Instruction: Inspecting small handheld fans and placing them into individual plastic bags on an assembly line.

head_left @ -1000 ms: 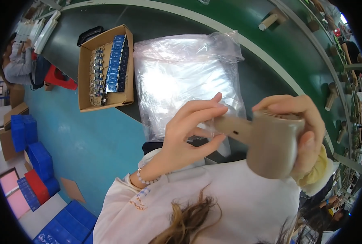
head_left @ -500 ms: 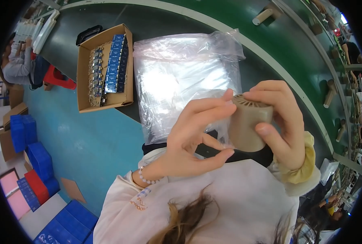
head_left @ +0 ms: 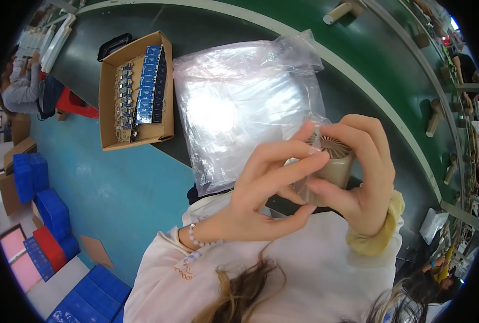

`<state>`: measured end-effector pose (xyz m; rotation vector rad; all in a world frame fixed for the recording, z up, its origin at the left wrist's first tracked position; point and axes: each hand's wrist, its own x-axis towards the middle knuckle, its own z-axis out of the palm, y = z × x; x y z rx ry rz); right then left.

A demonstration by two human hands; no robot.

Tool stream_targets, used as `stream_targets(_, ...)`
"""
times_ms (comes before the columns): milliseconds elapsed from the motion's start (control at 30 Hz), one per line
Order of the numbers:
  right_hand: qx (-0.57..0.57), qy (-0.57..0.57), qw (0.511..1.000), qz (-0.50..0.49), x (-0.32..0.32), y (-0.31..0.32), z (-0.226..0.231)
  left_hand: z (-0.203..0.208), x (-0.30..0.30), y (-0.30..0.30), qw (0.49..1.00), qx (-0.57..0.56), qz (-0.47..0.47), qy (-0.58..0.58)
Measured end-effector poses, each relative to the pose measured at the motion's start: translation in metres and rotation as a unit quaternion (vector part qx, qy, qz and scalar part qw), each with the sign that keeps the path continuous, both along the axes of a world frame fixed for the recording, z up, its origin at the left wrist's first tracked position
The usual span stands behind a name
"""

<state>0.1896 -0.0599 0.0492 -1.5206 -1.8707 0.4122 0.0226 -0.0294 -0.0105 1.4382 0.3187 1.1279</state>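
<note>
Our right hand (head_left: pixel 367 177) grips a beige-brown, cylindrical device (head_left: pixel 336 171) with a radially slotted end; it sits at 3 o'clock in our view, slots upward. Our left hand (head_left: pixel 263 185), fingers curved, holds thin, clear plastic film (head_left: pixel 302 188) by the tips at the device's 9 o'clock side. At 10 o'clock from there we note a large, flat, clear plastic package (head_left: pixel 234 107); at the package's 9 o'clock, an open brown cardboard box (head_left: pixel 154 135) of blue circuit boards (head_left: pixel 150 86).
</note>
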Motion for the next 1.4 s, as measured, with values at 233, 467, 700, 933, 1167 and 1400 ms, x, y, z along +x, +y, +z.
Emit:
stream_targets(233,0.048,-0.02,0.998,0.024,-0.005,0.009,-0.027,0.012,0.001,-0.007,0.994,0.095,0.036,0.026)
stream_targets(467,0.02,0.128,0.974,0.184,0.002,0.033,-0.037,0.01,-0.011,0.006,0.997,-0.065,0.042,-0.005)
stream_targets(700,0.013,0.125,0.969,0.21,-0.005,0.042,-0.053,0.005,-0.014,0.025,0.982,-0.134,0.055,-0.123)
stream_targets(933,0.012,0.131,0.962,0.239,0.0,0.049,-0.05,0.02,-0.018,0.042,0.947,-0.265,0.04,-0.178)
stream_targets(1167,0.023,0.269,0.945,0.187,0.016,0.057,-0.05,0.015,-0.022,0.046,0.95,-0.276,0.058,-0.138)
stream_targets(1400,0.031,0.527,0.849,-0.026,0.094,0.119,-0.024,-0.039,-0.033,0.005,0.974,0.024,0.066,0.213)
